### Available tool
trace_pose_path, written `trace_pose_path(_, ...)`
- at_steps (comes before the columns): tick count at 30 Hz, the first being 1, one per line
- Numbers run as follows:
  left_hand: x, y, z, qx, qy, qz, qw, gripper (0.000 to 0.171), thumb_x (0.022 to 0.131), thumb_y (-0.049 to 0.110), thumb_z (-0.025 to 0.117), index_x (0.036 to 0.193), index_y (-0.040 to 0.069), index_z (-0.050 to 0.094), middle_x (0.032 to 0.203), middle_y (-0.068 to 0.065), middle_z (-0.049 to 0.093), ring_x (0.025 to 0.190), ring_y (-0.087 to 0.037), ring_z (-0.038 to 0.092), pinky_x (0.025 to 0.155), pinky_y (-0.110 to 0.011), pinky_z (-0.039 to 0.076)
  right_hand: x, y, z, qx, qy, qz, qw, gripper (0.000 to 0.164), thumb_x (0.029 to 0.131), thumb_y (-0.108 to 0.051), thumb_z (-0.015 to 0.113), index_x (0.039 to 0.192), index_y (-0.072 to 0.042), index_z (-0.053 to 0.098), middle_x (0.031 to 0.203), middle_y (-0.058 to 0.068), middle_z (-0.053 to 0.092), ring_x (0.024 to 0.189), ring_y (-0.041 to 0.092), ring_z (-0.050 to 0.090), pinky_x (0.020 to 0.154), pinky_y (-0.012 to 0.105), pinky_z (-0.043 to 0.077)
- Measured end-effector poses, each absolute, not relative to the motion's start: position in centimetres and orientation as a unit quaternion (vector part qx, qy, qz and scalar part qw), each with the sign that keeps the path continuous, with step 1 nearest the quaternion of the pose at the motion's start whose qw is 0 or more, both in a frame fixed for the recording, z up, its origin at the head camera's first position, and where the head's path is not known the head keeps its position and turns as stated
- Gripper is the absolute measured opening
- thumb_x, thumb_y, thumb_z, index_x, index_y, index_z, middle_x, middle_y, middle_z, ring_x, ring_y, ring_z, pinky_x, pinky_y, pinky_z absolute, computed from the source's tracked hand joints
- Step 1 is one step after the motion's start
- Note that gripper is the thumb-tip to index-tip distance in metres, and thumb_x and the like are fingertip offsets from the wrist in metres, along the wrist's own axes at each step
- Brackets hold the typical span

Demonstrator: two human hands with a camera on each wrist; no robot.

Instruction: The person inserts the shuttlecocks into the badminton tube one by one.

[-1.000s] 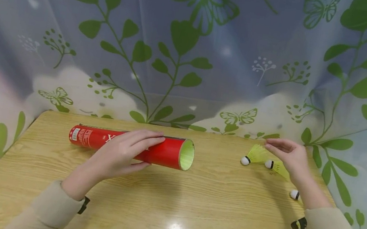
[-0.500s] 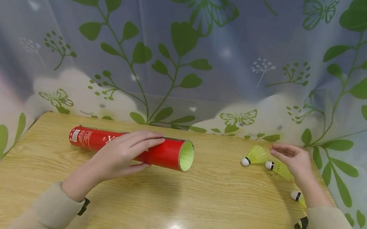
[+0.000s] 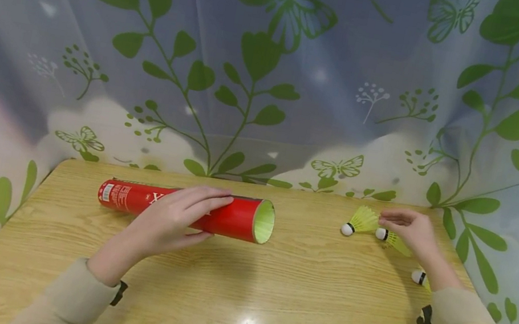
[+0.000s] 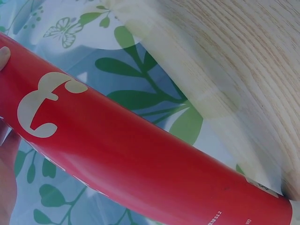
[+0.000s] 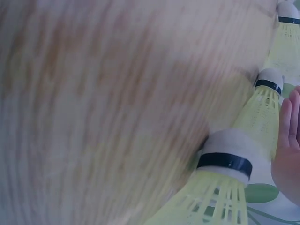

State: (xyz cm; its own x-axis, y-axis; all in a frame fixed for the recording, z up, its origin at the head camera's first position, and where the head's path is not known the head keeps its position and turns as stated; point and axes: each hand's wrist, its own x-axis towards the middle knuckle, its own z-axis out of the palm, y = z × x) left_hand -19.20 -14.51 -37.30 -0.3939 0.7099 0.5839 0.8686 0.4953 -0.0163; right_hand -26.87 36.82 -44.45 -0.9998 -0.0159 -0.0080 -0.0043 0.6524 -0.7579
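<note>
A red shuttlecock tube (image 3: 239, 217) lies sideways in the head view, its open end facing right and showing yellow-green ribs inside. My left hand (image 3: 171, 221) grips it from above, fingers over the top and thumb on the near side. In the left wrist view the tube (image 4: 140, 150) fills the middle. Among yellow shuttlecocks with white heads and black bands, my right hand (image 3: 414, 232) hovers with nearly straight fingers. Its fingertips are at the skirt of the leftmost shuttlecock (image 3: 362, 221), over the middle shuttlecock (image 3: 394, 241). The nearest shuttlecock (image 3: 420, 278) is partly hidden by my wrist.
The wooden table (image 3: 299, 290) carries everything. A patterned curtain (image 3: 296, 133) with leaves and butterflies rises along its back edge and both sides. A black strap piece (image 3: 426, 320) shows under my right wrist.
My right hand has lowered slightly toward the shuttlecocks, its fingertips coming down to the leftmost skirt. The left hand and tube have stayed in place.
</note>
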Motion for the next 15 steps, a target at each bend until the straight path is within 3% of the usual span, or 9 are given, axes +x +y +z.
trace_pose_path(3, -19.23, -14.44, -37.32, -0.481, -0.821, -0.149, 0.269, 0.077, 0.068, 0.014, 0.081, 0.138, 0.013, 0.048, 0.133, -0.003, 0.053, 0.119, -0.019, 0.053, 0.095, -0.037, 0.050, -26.77, 36.66, -44.53, -0.009, 0.912, -0.410, 0.007, 0.046, 0.086, -0.039, 0.066, 0.118, -0.007, 0.064, 0.116, 0.013, 0.065, 0.082, -0.009, 0.056, 0.082, 0.029, 0.049)
trace_pose_path(8, -19.23, -14.36, -37.32, -0.479, -0.822, -0.151, 0.268, 0.075, 0.069, 0.015, 0.080, 0.137, 0.014, 0.049, 0.134, -0.002, 0.053, 0.118, -0.018, 0.053, 0.096, -0.036, 0.049, -26.73, 36.47, -44.65, -0.016, 0.916, -0.400, 0.007, 0.043, 0.087, -0.036, 0.066, 0.117, -0.006, 0.064, 0.116, 0.017, 0.064, 0.082, -0.006, 0.056, 0.085, 0.038, 0.049)
trace_pose_path(15, -19.24, -14.37, -37.36, -0.481, -0.821, -0.147, 0.270, 0.075, 0.069, 0.015, 0.079, 0.137, 0.013, 0.048, 0.133, -0.003, 0.053, 0.118, -0.018, 0.053, 0.096, -0.036, 0.050, -26.91, 36.28, -44.90, -0.021, 0.933, -0.360, 0.001, 0.044, 0.087, -0.042, 0.064, 0.113, -0.006, 0.067, 0.116, 0.019, 0.063, 0.100, 0.028, 0.059, 0.083, 0.045, 0.050)
